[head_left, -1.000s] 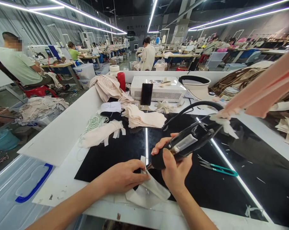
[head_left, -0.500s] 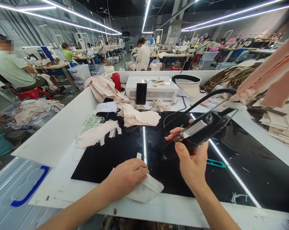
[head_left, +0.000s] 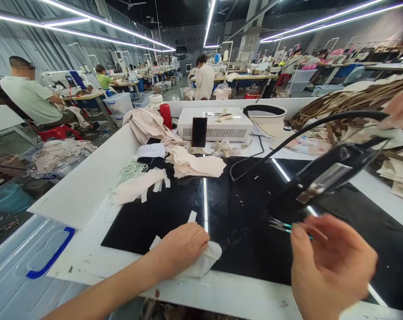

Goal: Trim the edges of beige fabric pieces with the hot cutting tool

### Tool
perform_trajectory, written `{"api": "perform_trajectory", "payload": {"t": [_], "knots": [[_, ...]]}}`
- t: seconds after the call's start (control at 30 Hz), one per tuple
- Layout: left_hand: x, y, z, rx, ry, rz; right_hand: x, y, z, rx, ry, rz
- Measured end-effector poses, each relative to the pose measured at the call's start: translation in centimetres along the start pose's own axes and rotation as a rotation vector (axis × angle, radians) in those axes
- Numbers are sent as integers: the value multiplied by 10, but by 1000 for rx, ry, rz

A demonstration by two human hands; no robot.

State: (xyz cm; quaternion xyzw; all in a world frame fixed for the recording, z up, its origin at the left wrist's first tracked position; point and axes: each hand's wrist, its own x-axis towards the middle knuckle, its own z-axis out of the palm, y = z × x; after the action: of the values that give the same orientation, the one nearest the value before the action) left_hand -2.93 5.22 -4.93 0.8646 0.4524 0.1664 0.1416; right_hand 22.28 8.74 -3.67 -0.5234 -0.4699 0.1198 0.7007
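My left hand (head_left: pixel 183 249) is closed over a small white cloth piece (head_left: pixel 206 262) at the front edge of the black mat. A narrow strip of it shows above the knuckles. My right hand (head_left: pixel 331 262), slightly blurred, has its thumb and fingers curled round the teal handles of thread snips (head_left: pixel 283 226), whose blades point left. Part of the snips is hidden by the fingers. Just above hangs a black corded hand tool (head_left: pixel 318 182) with a metal plate on its side, blurred and apart from the hand.
Stacked cream cloth pieces (head_left: pixel 196 162) and a taped cloth piece (head_left: pixel 139 186) lie on the black mat (head_left: pixel 244 240). Behind stand a phone (head_left: pixel 199 132), a white vented box (head_left: pixel 218 122) and a red thread cone (head_left: pixel 166 116). A black cord (head_left: pixel 288 133) arches over the right side. Co-workers sit farther off.
My right hand has let go of the black corded tool, which has swung right, and has moved down and right onto the thread snips. My left hand stays on the cloth piece.
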Motion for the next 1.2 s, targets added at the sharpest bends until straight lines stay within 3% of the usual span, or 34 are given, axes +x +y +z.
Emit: {"api": "perform_trajectory", "payload": {"t": [0.03, 0.07, 0.17, 0.23, 0.47, 0.73, 0.9, 1.13, 1.2], "knots": [[1, 2, -6, -76, -7, -70, -6, 1, -5, 1, -3, 51], [2, 4, -13, -170, -8, -146, -12, 3, -8, -7, -86, 123], [6, 7, -28, -498, 26, -341, -32, 7, -8, 7, -702, 339], [8, 9, -34, -709, 90, -400, -46, 6, 1, 66, -882, 428], [5, 3, -39, -1224, 218, -506, -58, -10, 39, 325, -1066, 707], [-26, -10, -51, -1494, 92, -738, -51, -18, 53, 404, -1179, 933], [-29, -15, -46, -1596, 3, -755, -53, -27, 63, 374, -1208, 980], [-32, -27, -43, -1611, 72, -800, -51, -28, 78, 329, -1310, 971], [-35, -32, -45, -1579, 75, -805, -48, -28, 82, 320, -1389, 925]]}}
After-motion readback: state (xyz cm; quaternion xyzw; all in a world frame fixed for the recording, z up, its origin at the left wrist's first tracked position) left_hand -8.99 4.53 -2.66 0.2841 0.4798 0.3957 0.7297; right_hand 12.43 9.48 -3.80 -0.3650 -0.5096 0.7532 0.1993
